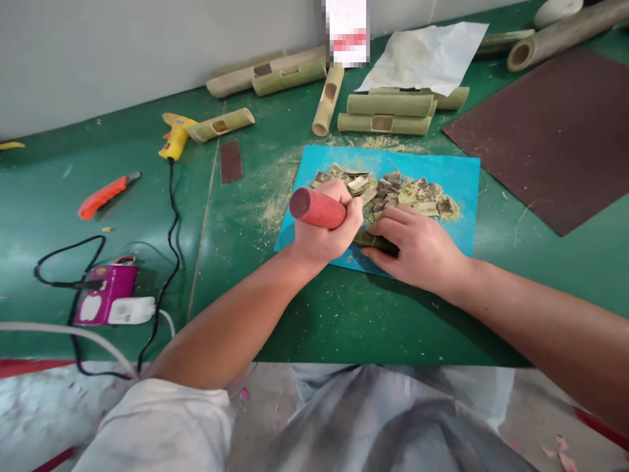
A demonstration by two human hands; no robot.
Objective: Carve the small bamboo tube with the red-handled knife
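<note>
Plainly, dark bamboo (pixel 386 245) between right hand's (pixel 423 246) thumb (pixel 379 258) and fingers (pixel 390 224).

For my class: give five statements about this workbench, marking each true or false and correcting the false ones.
1. The left hand grasps a red tool handle. True.
2. A black cord runs from the yellow glue gun. True.
3. The right hand holds the glue gun. False: that hand is on a bamboo piece.
4. Bamboo chips lie on the blue sheet. True.
5. The orange utility knife lies on the brown sheet. False: the knife lies on the green tabletop.
</note>
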